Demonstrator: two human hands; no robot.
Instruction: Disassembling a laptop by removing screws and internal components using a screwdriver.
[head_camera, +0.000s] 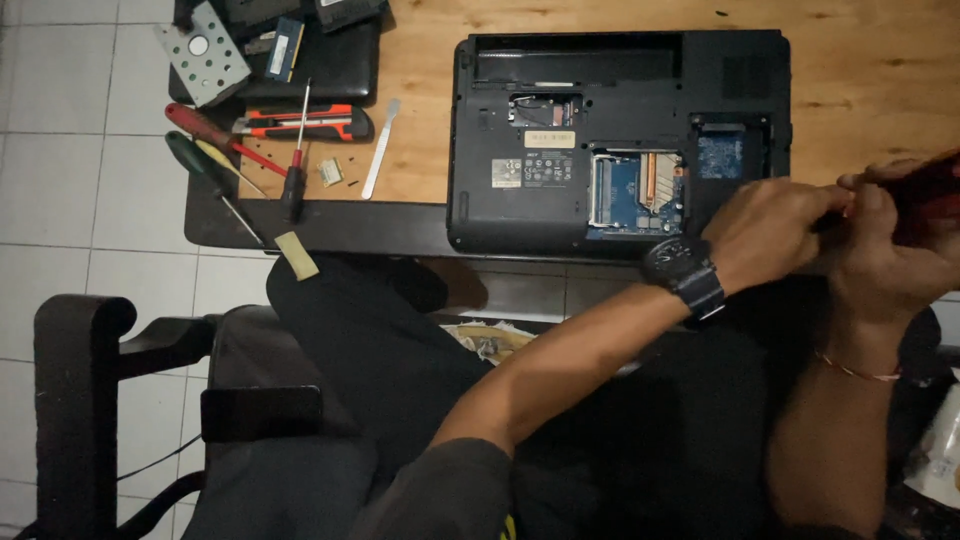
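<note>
Both the left hand (775, 225) and the right hand (885, 250) are closed on a blurred red-and-black object (930, 190) just right of the upturned black laptop (520, 180) at the wooden table (860, 80)'s near edge.

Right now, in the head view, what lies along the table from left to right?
Screwdrivers → utility knife → metal spudger → upturned laptop → left hand → right hand gripping a red thing.

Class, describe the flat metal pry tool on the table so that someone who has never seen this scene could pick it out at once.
Start at the black laptop lying bottom-up on the wooden table. Look to the left of it, toward the cluster of screwdrivers. The pry tool lies nearest the laptop: a slim, pale, flat metal strip with no coloured handle, unlike its neighbours.
</note>
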